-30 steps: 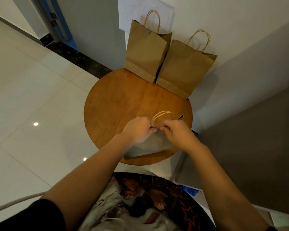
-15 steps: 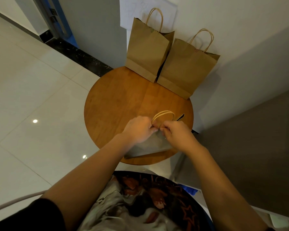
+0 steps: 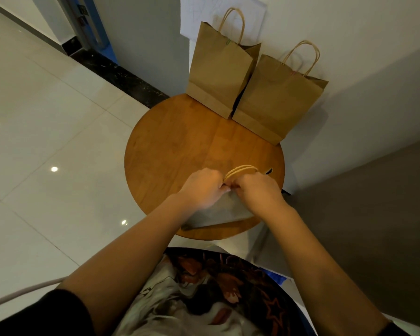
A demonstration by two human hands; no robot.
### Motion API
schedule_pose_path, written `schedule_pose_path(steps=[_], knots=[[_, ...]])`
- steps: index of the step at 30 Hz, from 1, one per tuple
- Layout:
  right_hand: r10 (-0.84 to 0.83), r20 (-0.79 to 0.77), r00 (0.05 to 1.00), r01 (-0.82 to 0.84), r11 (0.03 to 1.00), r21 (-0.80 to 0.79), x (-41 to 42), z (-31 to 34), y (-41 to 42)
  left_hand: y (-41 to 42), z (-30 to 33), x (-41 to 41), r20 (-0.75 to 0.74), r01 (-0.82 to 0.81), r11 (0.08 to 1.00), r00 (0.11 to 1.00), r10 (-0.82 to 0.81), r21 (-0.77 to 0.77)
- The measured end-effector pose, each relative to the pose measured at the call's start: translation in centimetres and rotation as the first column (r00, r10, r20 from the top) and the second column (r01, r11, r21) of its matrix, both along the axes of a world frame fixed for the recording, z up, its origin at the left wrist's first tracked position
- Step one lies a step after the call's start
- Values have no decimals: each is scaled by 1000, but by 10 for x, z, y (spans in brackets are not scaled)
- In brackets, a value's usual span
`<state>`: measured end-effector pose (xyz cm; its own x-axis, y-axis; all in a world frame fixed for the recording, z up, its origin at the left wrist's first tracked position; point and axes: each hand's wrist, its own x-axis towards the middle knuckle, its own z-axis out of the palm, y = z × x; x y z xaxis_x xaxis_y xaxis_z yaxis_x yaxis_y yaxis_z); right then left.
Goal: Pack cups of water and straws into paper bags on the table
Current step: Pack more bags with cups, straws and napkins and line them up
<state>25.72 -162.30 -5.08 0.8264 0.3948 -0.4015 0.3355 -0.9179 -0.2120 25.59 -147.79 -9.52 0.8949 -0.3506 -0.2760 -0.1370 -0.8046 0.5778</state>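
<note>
A brown paper bag (image 3: pixel 218 213) stands at the near edge of the round wooden table (image 3: pixel 175 141). My left hand (image 3: pixel 203 187) and my right hand (image 3: pixel 257 190) both pinch its top edge, side by side, just below its twisted paper handles (image 3: pixel 240 170). The bag's mouth is hidden behind my hands. No cups or straws show.
Two more brown paper bags stand upright at the table's far edge against the wall, one on the left (image 3: pixel 220 69) and one on the right (image 3: pixel 279 98). Pale tiled floor (image 3: pixel 46 141) lies to the left. A grey wall rises on the right.
Both hands stay on the near bag's top edge; they have drawn slightly closer together. The view has shifted a little.
</note>
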Motion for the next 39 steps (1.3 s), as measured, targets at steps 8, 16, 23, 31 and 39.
schedule_pose_path(steps=[8,16,23,31,39], knots=[[-73,-125,989,62,994,-94,15,-19,10,1,-2,4,-11,36,999,999,-36,-11],[-108,-45,993,105,992,-68,31,-8,13,7,11,31,88,64,996,994,-69,58],[-130,89,988,140,983,-120,83,25,49,46,49,108,136,215,965,962,-235,148],[-301,162,940,327,930,-166,191,21,125,131,58,236,126,279,925,939,-319,258],[-364,229,903,414,878,-239,294,5,158,157,36,340,113,289,949,946,-304,129]])
